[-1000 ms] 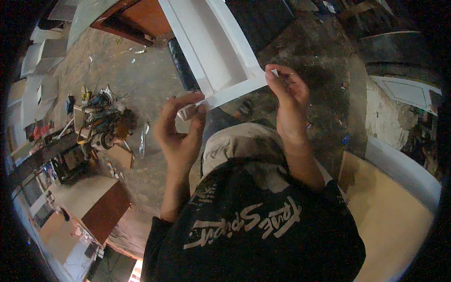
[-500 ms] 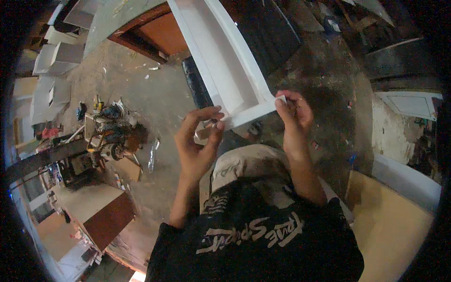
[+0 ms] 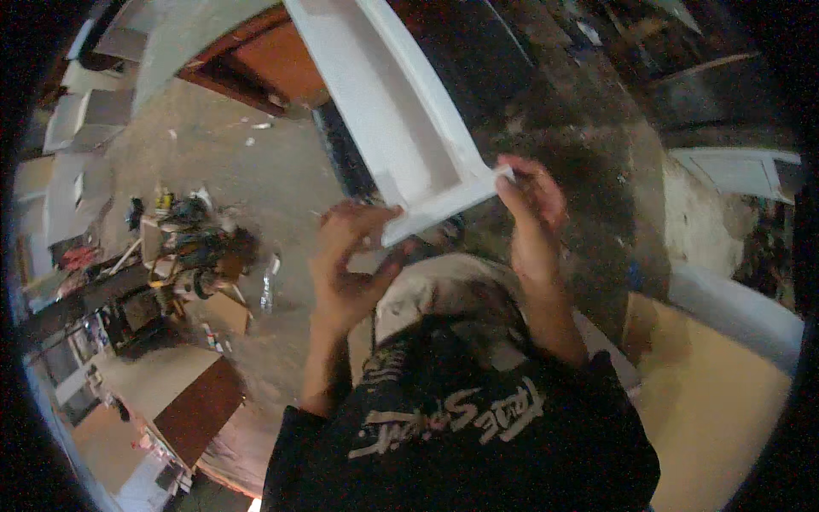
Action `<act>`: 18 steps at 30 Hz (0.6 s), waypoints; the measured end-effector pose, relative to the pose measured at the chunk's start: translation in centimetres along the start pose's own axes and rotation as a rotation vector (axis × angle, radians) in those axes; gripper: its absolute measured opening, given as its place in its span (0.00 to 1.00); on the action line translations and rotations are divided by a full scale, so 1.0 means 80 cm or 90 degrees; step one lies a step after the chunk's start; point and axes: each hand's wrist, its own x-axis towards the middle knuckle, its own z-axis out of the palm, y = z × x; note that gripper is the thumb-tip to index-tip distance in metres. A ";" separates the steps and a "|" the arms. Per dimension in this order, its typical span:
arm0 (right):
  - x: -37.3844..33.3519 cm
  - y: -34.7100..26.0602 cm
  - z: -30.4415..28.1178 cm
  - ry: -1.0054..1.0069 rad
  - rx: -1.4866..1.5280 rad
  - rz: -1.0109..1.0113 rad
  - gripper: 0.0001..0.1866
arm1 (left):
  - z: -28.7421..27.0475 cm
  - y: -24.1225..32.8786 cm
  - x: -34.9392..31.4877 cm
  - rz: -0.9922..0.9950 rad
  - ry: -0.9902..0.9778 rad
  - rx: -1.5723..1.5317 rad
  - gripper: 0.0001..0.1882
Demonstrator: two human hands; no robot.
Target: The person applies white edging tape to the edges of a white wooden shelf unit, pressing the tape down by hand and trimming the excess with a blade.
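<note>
A long, shallow white tray-like piece (image 3: 363, 90) with raised edges stretches away from me, its far end out of the picture. Across its near end runs a white strip (image 3: 448, 205), whose right tip juts past the corner. My right hand (image 3: 536, 205) pinches that tip between thumb and fingers. At the near left corner is my left hand (image 3: 341, 256), its thumb and fingers parted around the strip's end. The left fingertips are blurred, and whether they touch the strip is hard to tell.
An orange-brown wooden panel (image 3: 286, 64) and a dark object (image 3: 341, 145) lie beyond the white piece. At left sit a heap of tools and scraps (image 3: 196, 243) and a brown-sided box (image 3: 200, 410). A large tan board (image 3: 704, 392) stands at right.
My left thumb and fingers have spread from a near pinch. The white piece's near end has shifted slightly left in the picture, while my right hand keeps its pinch.
</note>
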 end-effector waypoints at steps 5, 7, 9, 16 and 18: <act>0.006 0.005 -0.001 -0.034 -0.092 -0.175 0.22 | 0.012 0.002 0.001 0.029 0.047 0.098 0.22; 0.009 0.004 -0.007 -0.079 -0.151 -0.311 0.25 | 0.017 0.007 0.002 0.014 0.040 0.102 0.22; 0.012 -0.007 -0.011 -0.130 -0.486 -0.422 0.27 | 0.024 0.004 0.002 0.079 0.089 0.150 0.21; 0.026 0.007 -0.015 -0.109 -0.479 -0.396 0.25 | 0.027 -0.004 0.003 0.070 0.113 0.141 0.22; 0.029 0.007 -0.015 -0.108 -0.480 -0.408 0.26 | 0.028 -0.005 0.002 0.068 0.114 0.118 0.22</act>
